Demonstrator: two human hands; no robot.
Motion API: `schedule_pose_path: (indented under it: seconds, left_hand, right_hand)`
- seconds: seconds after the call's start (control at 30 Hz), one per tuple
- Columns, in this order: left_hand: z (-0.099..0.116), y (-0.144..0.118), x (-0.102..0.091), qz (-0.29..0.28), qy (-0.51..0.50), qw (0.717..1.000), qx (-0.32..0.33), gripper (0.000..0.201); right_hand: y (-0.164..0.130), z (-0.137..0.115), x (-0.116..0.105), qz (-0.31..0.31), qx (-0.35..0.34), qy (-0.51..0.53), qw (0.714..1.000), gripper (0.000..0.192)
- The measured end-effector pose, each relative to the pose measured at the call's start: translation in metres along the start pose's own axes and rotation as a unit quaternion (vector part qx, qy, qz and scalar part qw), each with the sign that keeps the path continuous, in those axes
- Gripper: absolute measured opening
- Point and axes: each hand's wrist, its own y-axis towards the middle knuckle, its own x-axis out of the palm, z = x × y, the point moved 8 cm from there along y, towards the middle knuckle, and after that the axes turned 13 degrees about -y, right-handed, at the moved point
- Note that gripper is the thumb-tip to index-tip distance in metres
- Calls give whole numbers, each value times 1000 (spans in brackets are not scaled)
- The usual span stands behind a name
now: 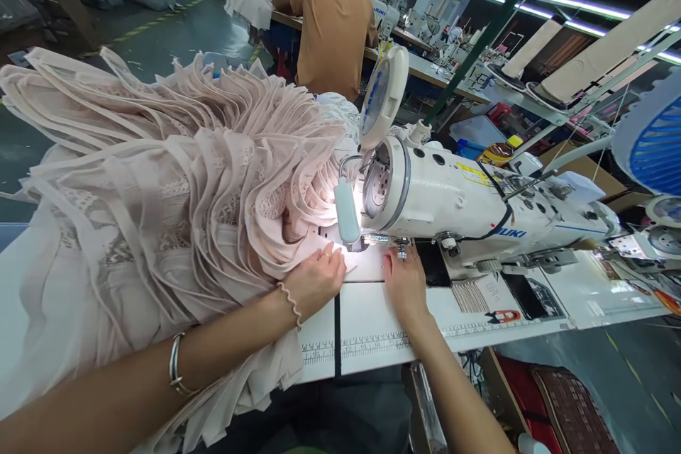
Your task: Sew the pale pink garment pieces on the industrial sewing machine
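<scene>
A big heap of pale pink lace-and-strap garment pieces (159, 177) covers the left of the white sewing table (372, 326). My left hand (315, 278) lies flat, fingers apart, pressing the fabric edge just left of the needle. My right hand (405, 282) rests flat on the table below the presser foot (367, 245) of the white Juki sewing machine (468, 206). A small lamp (347, 213) lights the needle area. A bracelet and a hair tie sit on my left arm.
Another person in an orange-brown shirt (333, 21) sits with their back to me at a table behind. A blue fan (652, 142) stands at right. Printed rulers (372, 344) run along the table's front edge. Scissors (503, 316) lie right of the machine base.
</scene>
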Motion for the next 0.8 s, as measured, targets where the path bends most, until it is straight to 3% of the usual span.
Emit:
schedule_pose_path:
  seconds: [0.1, 0.17, 0.37, 0.43, 0.6, 0.73, 0.8]
  left_hand:
    - [-13, 3, -2, -7, -6, 1000, -17, 38]
    - [-10, 3, -2, -11, 2, 1000, -8, 39]
    - [34, -5, 5, -1, 15, 999, 45, 36]
    - [39, -5, 5, 6, 20, 999, 43, 37]
    - [20, -1, 2, -4, 41, 999, 13, 37]
    - [4, 1, -1, -11, 38, 999, -11, 37]
    - [4, 1, -1, -8, 25, 1000, -12, 36]
  right_hand:
    - [-11, -6, -3, -13, 11, 68, 998, 29]
    - [-12, -8, -4, -26, 16, 110, 993, 27]
    - [-1, -18, -10, -41, -28, 37, 998, 32]
    - [-2, -18, -14, -37, -17, 50, 998, 31]
    - [-13, -11, -18, -66, 6, 146, 987, 19]
    - [-19, -20, -22, -87, -52, 160, 982, 9]
    - [-17, -25, -26, -60, -81, 120, 988, 18]
